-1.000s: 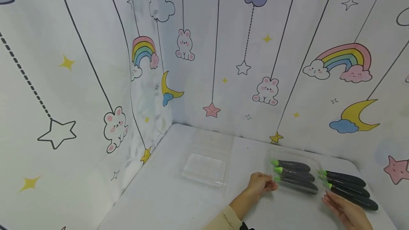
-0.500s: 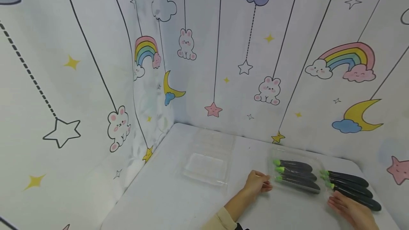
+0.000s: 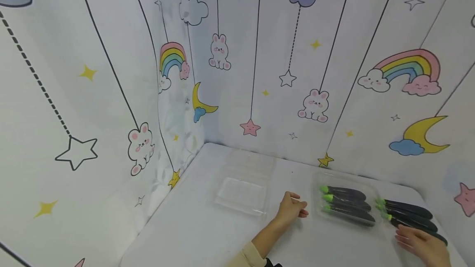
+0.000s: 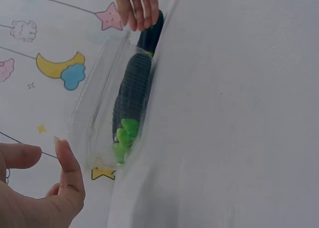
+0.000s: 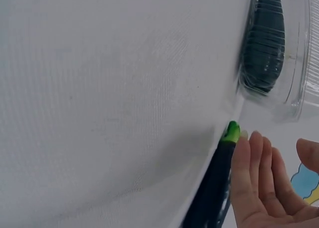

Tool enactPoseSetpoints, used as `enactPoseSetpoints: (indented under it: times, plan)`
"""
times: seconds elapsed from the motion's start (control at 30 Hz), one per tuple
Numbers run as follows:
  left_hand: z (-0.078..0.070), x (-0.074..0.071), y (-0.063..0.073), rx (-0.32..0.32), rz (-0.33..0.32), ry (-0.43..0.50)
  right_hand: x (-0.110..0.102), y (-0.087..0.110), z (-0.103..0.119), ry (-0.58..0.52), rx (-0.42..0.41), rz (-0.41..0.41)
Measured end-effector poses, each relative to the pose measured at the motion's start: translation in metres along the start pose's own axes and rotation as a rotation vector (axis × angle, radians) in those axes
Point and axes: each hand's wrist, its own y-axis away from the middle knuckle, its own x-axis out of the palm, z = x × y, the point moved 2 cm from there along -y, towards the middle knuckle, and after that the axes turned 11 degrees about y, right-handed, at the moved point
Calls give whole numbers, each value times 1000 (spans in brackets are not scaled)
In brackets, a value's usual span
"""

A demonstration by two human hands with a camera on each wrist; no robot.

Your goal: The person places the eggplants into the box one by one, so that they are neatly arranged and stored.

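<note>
Three dark eggplants with bright green stem ends lie side by side inside a clear plastic box (image 3: 319, 213) at the right of the table. My left hand (image 3: 290, 209) is just left of this box, apart from it. Its thumb and index finger stand separated with nothing between them in the left wrist view. To the box's right lie three loose eggplants (image 3: 410, 209). The right hand (image 3: 423, 244) is at the front of these loose ones, fingers straight, beside an eggplant's green end (image 5: 232, 132) in the right wrist view. It holds nothing.
A second clear plastic container (image 3: 241, 195), its lid (image 3: 250, 164) folded back, lies flat on the white table (image 3: 193, 234) to the left. Walls of cloth (image 3: 230, 94) printed with rabbits, stars and rainbows close off the back and left.
Both hands have drawn away from the box of eggplants, the left one leftward and the right one rightward. The box stays in place while the head view shifts slightly.
</note>
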Motion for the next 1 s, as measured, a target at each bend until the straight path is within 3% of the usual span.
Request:
enactPoseSetpoints:
  times: [0.27, 0.47, 0.6, 0.87, 1.0]
  plan:
    - [-19, -11, 4, 73, 54, -115, -11, 15, 20, 197, -111, -147]
    - [-36, -32, 9, 159, 47, -243, -23, 18, 22, 350, -147, -239]
    - [-44, -51, 13, 195, 26, -277, -27, 17, 20, 438, -129, -259]
    - [-53, -81, 13, 247, 18, -291, -29, 7, 14, 445, -164, -263]
    - [-58, -95, 14, 264, -8, -274, -29, 3, 12, 482, -144, -232]
